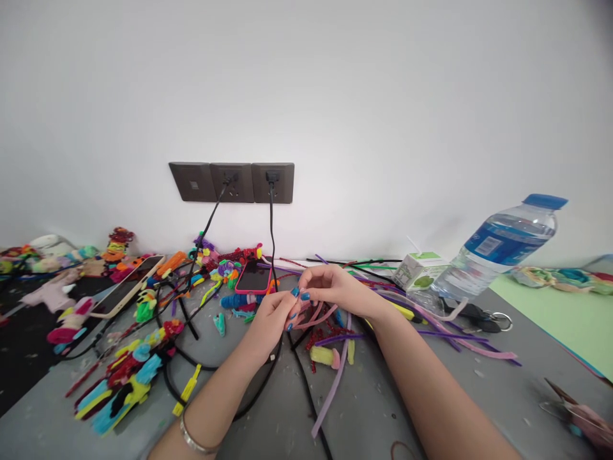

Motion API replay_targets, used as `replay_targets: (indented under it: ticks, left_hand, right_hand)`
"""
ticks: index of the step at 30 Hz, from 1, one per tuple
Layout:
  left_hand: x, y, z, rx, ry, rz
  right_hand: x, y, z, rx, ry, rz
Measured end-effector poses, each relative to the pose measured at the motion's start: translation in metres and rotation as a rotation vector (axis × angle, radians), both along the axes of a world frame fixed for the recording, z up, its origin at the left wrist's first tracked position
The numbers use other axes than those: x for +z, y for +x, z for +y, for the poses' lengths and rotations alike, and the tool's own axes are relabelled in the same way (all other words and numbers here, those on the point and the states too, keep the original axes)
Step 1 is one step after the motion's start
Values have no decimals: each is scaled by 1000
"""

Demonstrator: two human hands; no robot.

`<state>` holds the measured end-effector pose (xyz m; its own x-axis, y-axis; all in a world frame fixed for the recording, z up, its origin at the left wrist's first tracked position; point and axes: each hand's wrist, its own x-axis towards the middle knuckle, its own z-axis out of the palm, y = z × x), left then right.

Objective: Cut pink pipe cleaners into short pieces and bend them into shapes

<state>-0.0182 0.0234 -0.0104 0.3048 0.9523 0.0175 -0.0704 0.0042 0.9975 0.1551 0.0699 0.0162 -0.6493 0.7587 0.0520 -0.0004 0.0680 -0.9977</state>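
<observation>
My left hand (274,321) and my right hand (330,287) meet above the middle of the grey table, fingertips touching. Both are closed in a pinch, and what they hold between them is too small or hidden to make out. Pink pipe cleaners (326,317) show right beside the fingers; I cannot tell whether they are held or lying on the table. Under my right wrist lie purple pipe cleaners (341,374) and red tinsel stems (330,332). A short pale yellow and pink fuzzy piece (325,356) lies just below the hands.
Behind my hands lies a pink-edged phone (253,277). Black cables (272,223) run from wall sockets (232,183) across the table. Fuzzy figures (129,377) crowd the left, near another phone (127,286). To the right stand a water bottle (502,246) and drink carton (421,270); scissors (560,391) lie nearer.
</observation>
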Motion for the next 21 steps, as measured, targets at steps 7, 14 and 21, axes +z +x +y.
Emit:
replay_targets:
  ticks: [7, 14, 21]
  left_hand:
    - [1, 1, -4, 25, 30, 39]
    - [4, 1, -3, 4, 22, 72]
    - [1, -2, -2, 79, 108, 153]
  right_hand:
    - [1, 4, 0, 37, -60, -6]
    - [-3, 3, 2, 28, -17, -12]
    - [-4, 2, 3, -18, 122, -74]
